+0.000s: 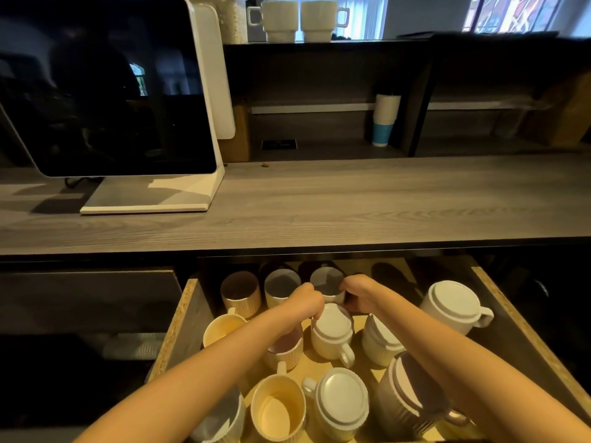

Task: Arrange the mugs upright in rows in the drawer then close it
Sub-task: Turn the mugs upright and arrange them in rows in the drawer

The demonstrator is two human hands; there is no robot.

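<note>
The open drawer (179, 324) holds several mugs. Three upright mugs form a back row: a brown-lined one (240, 290), a grey-lined one (281, 284) and a third (326, 279). My right hand (356, 294) curls around the right side of that third mug. My left hand (307, 302) pinches the base edge of an upside-down white mug (332, 330) just in front. Other inverted white mugs (454, 305) (340, 401) (380, 340) and a tilted dark ribbed mug (412, 394) lie at the right and front. Upright cream mugs (224, 329) (276, 410) stand at the left.
The grey wooden counter (351, 203) overhangs the drawer's back. A screen on a white stand (105, 91) sits at its left. Stacked paper cups (385, 119) stand in a shelf niche, and two white mugs (297, 20) stand on the top shelf.
</note>
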